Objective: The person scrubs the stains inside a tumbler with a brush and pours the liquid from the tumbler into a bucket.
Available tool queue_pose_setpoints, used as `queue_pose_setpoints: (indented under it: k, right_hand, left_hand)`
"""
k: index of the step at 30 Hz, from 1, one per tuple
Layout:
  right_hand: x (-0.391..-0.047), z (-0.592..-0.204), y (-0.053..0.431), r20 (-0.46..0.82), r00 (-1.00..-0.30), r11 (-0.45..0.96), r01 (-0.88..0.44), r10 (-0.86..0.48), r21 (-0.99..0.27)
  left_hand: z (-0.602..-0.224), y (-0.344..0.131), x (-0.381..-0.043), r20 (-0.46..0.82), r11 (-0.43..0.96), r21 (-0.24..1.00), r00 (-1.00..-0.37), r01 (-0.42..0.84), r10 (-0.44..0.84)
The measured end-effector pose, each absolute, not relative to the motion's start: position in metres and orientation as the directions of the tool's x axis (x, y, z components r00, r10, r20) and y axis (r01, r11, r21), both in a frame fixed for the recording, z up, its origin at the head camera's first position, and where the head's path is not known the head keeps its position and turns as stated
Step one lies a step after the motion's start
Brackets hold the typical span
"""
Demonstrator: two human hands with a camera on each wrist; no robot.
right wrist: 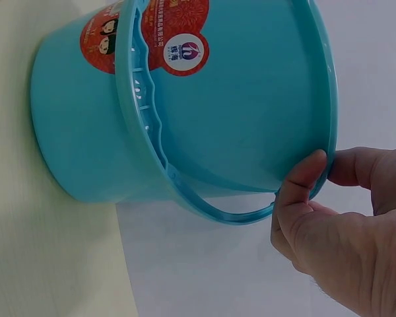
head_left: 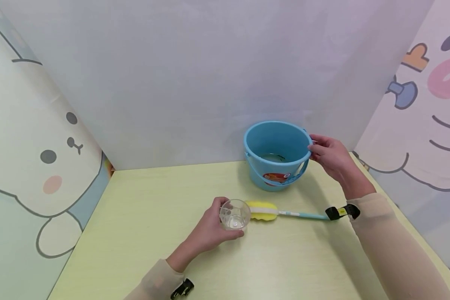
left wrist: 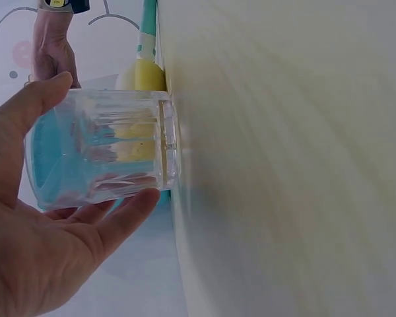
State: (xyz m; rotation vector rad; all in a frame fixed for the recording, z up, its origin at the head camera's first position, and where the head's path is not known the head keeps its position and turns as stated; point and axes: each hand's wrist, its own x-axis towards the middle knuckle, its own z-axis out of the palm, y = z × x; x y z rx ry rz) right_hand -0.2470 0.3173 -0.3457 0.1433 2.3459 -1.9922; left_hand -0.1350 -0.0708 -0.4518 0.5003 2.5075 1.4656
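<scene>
My left hand (head_left: 210, 229) holds a clear drinking glass (head_left: 235, 214), thumb on one side and fingers on the other. In the left wrist view the glass (left wrist: 105, 145) has its base at or just by the tabletop; contact is hard to tell. At the back right stands a blue bucket (head_left: 255, 166), upright, with a little clear liquid visible at its bottom. My right hand (head_left: 331, 158) pinches the bucket's rim on its right side, as the right wrist view shows at the rim (right wrist: 331, 99). The bucket's handle (right wrist: 211, 212) hangs down its front.
A cup brush with a yellow sponge head (head_left: 264, 210) and a blue-and-white stick (head_left: 307, 215) lies on the pale yellow table (head_left: 146, 229), just right of the glass. A white wall (head_left: 172, 83) rises behind the bucket, with cartoon-printed panels on both sides.
</scene>
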Motion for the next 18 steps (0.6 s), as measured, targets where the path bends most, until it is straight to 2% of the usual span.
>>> queue_pose_setpoints:
  k: [18]
  right_hand:
    - [-0.2465, -0.3460, 0.3181, -0.100, -0.995, 0.148, 0.103, 0.024, -0.984]
  left_hand:
    - [-0.4519, -0.0714, -0.1345, -0.048, 0.484, 0.862, -0.926, 0.150, 0.374]
